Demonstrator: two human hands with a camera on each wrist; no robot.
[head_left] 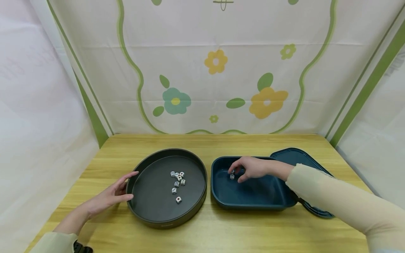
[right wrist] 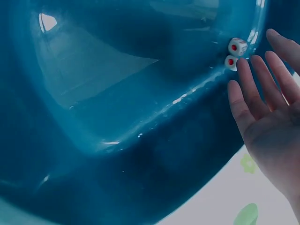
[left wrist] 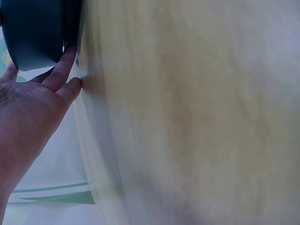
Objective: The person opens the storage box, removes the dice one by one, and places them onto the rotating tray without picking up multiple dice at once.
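My left hand (head_left: 109,196) holds the left side of a round dark pan (head_left: 148,221), with thumb and index tips at its rim and other fingers against the outer wall. Several white dice (head_left: 176,183) lie loosely scattered on the pan's floor. My right hand (head_left: 253,167) reaches into a blue rectangular dish (head_left: 250,205). Two white dice (right wrist: 235,54) sit together by the dish wall, close to its fingertips. In the right wrist view its fingers are extended, the thumb apart, and nothing is pinched. From the head view the fingers partly hide those two dice.
A blue lid (head_left: 292,154) lies behind and to the right of the dish, partly hidden by the right sleeve (head_left: 332,196). Both vessels stand side by side on a wooden table (head_left: 221,235). A flower-patterned cloth (head_left: 196,70) hangs behind.
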